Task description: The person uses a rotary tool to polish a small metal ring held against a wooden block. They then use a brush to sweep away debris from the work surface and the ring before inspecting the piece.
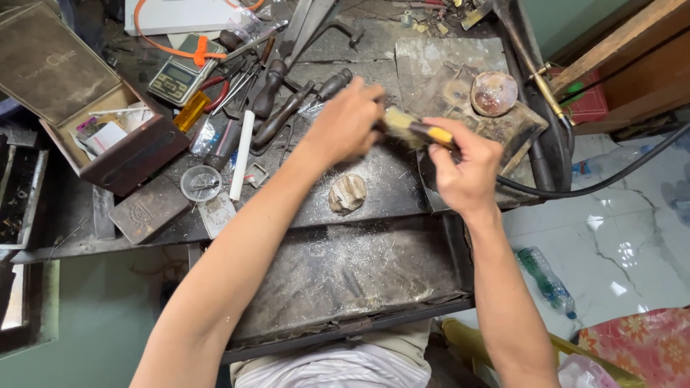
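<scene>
— Nearest, what's under the arms?
— Dusty tray (345, 280) pulled out below the workbench (402, 190).
— And further left?
— Open brown box (108, 136), then a small scale (180, 75) and a white stick (241, 154).
— The hands?
— Left hand (345, 123) is curled over the bristle end of a brush (410, 129), though its grip is hidden; right hand (466, 169) is clamped on the brush's yellow handle. A copper bowl (494, 93) sits right of them.

Bench (402, 187): dark metal, matt, scuffed, dusted with pale filings. Brush (411, 129) at centre: pale bristles, glossy yellow handle. Bowl (494, 93) at 2 o'clock: shiny, coppery metal. Box (108, 136) at 10 o'clock: worn brown card, matt. Hose (611, 179) at 3 o'clock: smooth black rubber. Floor (618, 244): glossy pale marble-look tile.
</scene>
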